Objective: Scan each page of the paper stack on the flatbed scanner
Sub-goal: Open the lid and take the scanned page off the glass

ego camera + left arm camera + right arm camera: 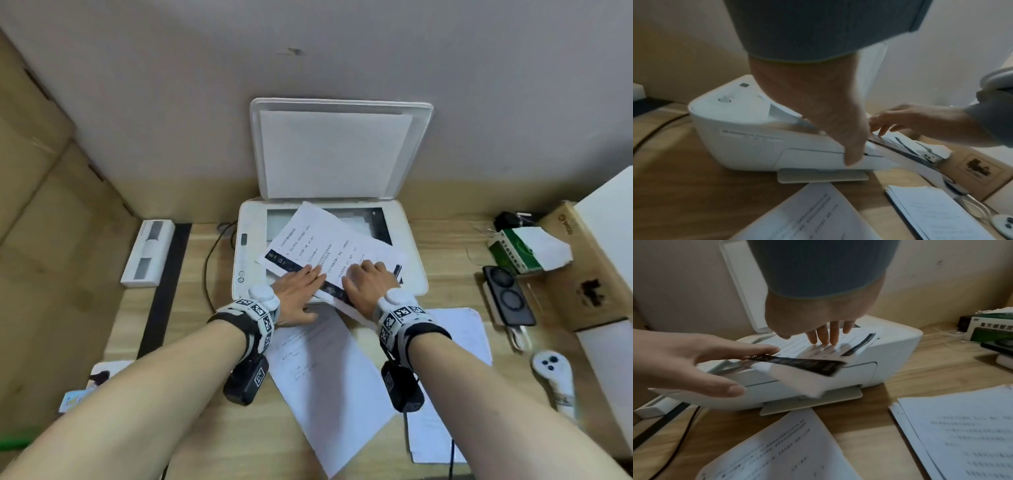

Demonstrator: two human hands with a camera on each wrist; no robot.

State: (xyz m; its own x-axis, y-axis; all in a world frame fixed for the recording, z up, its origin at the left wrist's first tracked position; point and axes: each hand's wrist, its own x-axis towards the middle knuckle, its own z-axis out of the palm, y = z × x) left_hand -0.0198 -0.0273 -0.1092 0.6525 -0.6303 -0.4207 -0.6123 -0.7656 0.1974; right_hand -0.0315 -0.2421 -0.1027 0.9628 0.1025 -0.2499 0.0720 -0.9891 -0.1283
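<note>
Both hands flat — left hand (pixel 297 294), right hand (pixel 368 279) — on skewed page (pixel 329 240), scanner (pixel 416 274)

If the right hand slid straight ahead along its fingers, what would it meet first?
Probably more of the printed page under the right hand, then bare scanner glass, and finally the raised lid; depth is uncertain.

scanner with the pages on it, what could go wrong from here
1. The pages lie skewed across the scanner glass and stick out past the scanner's front edge, so a scan now would likely come out crooked or cropped.
2. More than one sheet sits under the left hand and right hand; pages may shift against each other or get scanned out of order.
3. Closing the raised lid on the overhang could crease it.
</note>
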